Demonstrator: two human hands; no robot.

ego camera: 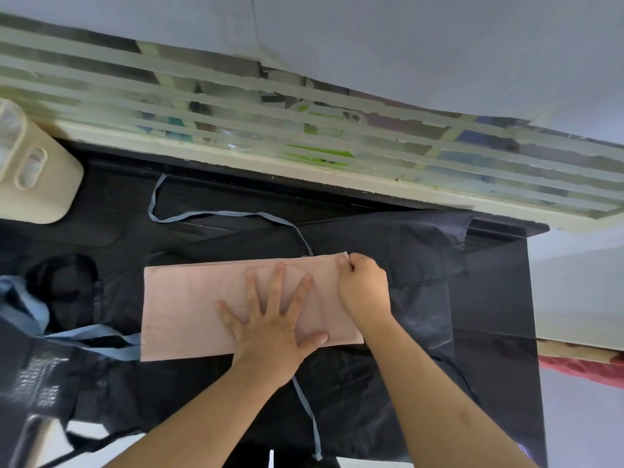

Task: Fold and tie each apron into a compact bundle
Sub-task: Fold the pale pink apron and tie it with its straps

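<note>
At the near edge of the table, we see a blue tie strap [309, 423] trailing out from under the folded pink apron [189, 309], loose and hanging toward us. Just beyond it, the left hand [270, 319] lies flat and fully spread on the apron's middle, gripping nothing, only pressing the layers down. To the right, the right hand [363, 288] is curled closed, pinching the apron's far right corner between thumb and fingers. The apron itself lies as a long rectangle on dark plastic sheeting [422, 332], which looks slick. Here is the risk as we judge it: pull that corner over while the palm eases off, and the stacked layers could slide apart or the whole fold skate on the plastic. At the left, wider blue straps [101, 336] stick out and could get trapped inside. Farther off, the second tie [216, 214] loops away; leave it sprawled and it may snag or end up short for tying.
</note>
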